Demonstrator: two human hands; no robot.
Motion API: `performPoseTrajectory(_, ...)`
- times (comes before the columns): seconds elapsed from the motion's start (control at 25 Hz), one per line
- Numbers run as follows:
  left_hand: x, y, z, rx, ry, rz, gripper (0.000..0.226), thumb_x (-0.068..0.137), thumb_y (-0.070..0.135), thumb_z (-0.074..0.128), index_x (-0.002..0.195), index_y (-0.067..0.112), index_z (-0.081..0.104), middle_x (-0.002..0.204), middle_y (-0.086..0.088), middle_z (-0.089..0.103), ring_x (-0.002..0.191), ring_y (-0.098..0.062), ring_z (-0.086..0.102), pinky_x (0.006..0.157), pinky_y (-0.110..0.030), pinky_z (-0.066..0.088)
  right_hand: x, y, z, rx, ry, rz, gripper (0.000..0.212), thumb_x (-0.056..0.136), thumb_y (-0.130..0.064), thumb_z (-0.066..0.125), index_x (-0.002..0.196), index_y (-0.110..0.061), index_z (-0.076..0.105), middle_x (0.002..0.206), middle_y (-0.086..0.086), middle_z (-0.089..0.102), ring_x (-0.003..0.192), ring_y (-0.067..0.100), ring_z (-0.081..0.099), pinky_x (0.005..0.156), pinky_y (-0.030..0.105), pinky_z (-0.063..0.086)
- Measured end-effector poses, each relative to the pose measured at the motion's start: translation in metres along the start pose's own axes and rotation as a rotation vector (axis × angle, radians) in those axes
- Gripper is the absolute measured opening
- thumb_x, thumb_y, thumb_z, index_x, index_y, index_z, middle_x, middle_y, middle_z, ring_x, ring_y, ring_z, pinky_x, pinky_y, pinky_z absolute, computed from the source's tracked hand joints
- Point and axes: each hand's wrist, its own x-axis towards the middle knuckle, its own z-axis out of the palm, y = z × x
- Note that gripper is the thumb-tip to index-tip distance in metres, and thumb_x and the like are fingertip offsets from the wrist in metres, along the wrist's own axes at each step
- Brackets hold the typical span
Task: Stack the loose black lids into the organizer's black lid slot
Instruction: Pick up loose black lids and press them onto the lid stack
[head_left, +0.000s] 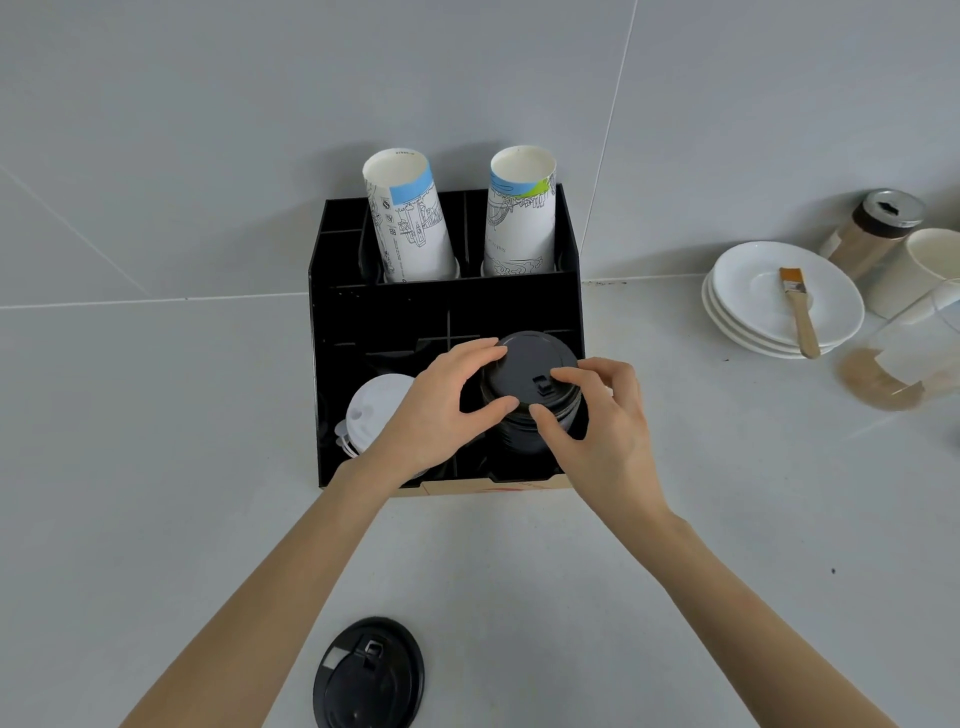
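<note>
Two hands, left hand (441, 410) and right hand (597, 415), pinch top black lid (530, 366); seat level on stack. Loose lid (369, 675) at six o'clock on bench (675, 571).

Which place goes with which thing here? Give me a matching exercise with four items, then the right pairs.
Things:
1. top black lid
2. loose black lid
3. white lids
4. brush

Places:
A. lying on the stacked saucers
B. on the counter, near the camera
C. organizer's front left slot
D. on the black stack, held between left hand and right hand

Pairs: 1-D, 2-B, 3-C, 4-A
</note>
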Motion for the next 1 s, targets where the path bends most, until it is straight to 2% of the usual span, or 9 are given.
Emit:
performPoseTrajectory(0.16, 0.005, -0.002, -0.003, 0.016, -0.066, -0.006, 0.054, 0.081, 0.025, 0.062, 0.129, 0.017, 0.040, 0.144, -0.003, 0.036, 0.134, -0.016, 0.031, 0.112, -0.044, 0.030, -0.003, 0.002, 0.000, 0.011, -0.024, -0.017, 0.033, 0.081, -0.015, 0.063, 0.113, -0.014, 0.055, 0.122, 0.010, 0.042, 0.106, 0.010, 0.038, 0.084, 0.020, 0.033)
performPoseTrajectory(0.28, 0.008, -0.003, -0.004, 0.028, -0.100, -0.004, 0.059, 0.078, 0.026, 0.064, 0.130, 0.017, 0.039, 0.145, -0.003, 0.035, 0.134, -0.016, 0.030, 0.112, -0.044, 0.029, -0.002, 0.003, -0.001, 0.001, -0.027, -0.022, 0.032, 0.082, -0.012, 0.061, 0.113, -0.014, 0.055, 0.120, 0.010, 0.044, 0.106, 0.012, 0.041, 0.084, 0.021, 0.033)
performPoseTrajectory(0.4, 0.010, -0.002, -0.004, 0.067, -0.120, 0.001, 0.063, 0.076, 0.029, 0.066, 0.131, 0.018, 0.037, 0.146, -0.002, 0.033, 0.135, -0.016, 0.029, 0.114, -0.039, 0.025, -0.001, 0.004, -0.003, -0.009, -0.035, -0.013, 0.031, 0.082, -0.012, 0.061, 0.112, -0.014, 0.055, 0.118, 0.010, 0.045, 0.108, 0.019, 0.046, 0.082, 0.021, 0.034)
performPoseTrajectory(0.56, 0.011, -0.001, -0.002, 0.094, -0.164, 0.037, 0.063, 0.078, 0.027, 0.065, 0.132, 0.017, 0.035, 0.148, 0.000, 0.030, 0.135, -0.013, 0.027, 0.109, -0.027, 0.022, -0.003, 0.008, -0.002, -0.004, -0.028, -0.015, 0.026, 0.081, -0.012, 0.062, 0.106, -0.012, 0.058, 0.123, 0.009, 0.045, 0.114, 0.019, 0.044, 0.079, 0.006, 0.029)
performPoseTrajectory(0.76, 0.013, -0.004, -0.002, 0.097, -0.189, 0.041, 0.063, 0.080, 0.026, 0.063, 0.134, 0.017, 0.031, 0.149, 0.001, 0.027, 0.134, -0.011, 0.026, 0.103, -0.016, 0.019, -0.002, 0.010, -0.001, 0.012, -0.052, -0.008, 0.024, 0.080, -0.013, 0.063, 0.104, -0.013, 0.058, 0.128, 0.008, 0.046, 0.119, 0.021, 0.042, 0.090, 0.024, 0.032)
performPoseTrajectory(0.88, 0.012, -0.007, 0.000, 0.095, -0.137, 0.053, 0.063, 0.079, 0.026, 0.064, 0.132, 0.016, 0.034, 0.141, -0.001, 0.034, 0.124, -0.005, 0.030, 0.092, 0.004, 0.019, 0.000, 0.011, -0.002, -0.003, -0.053, -0.013, 0.024, 0.080, -0.014, 0.064, 0.103, -0.014, 0.058, 0.126, 0.008, 0.047, 0.117, 0.021, 0.043, 0.090, 0.024, 0.032)
performPoseTrajectory(0.92, 0.011, -0.007, 0.001, 0.091, -0.123, 0.054, 0.062, 0.078, 0.026, 0.065, 0.132, 0.016, 0.034, 0.138, -0.001, 0.035, 0.121, -0.004, 0.031, 0.090, 0.006, 0.019, 0.000, 0.012, -0.002, -0.011, -0.057, -0.016, 0.024, 0.080, -0.015, 0.064, 0.103, -0.014, 0.058, 0.125, 0.008, 0.047, 0.116, 0.021, 0.043, 0.090, 0.024, 0.032)
performPoseTrajectory(1.0, 0.009, -0.006, 0.002, 0.076, -0.114, 0.042, 0.062, 0.079, 0.025, 0.064, 0.132, 0.016, 0.034, 0.137, -0.002, 0.036, 0.118, -0.003, 0.032, 0.095, -0.004, 0.023, -0.001, 0.013, -0.002, -0.027, -0.063, -0.025, 0.024, 0.080, -0.014, 0.064, 0.103, -0.014, 0.058, 0.125, 0.009, 0.046, 0.116, 0.021, 0.043, 0.090, 0.025, 0.033)
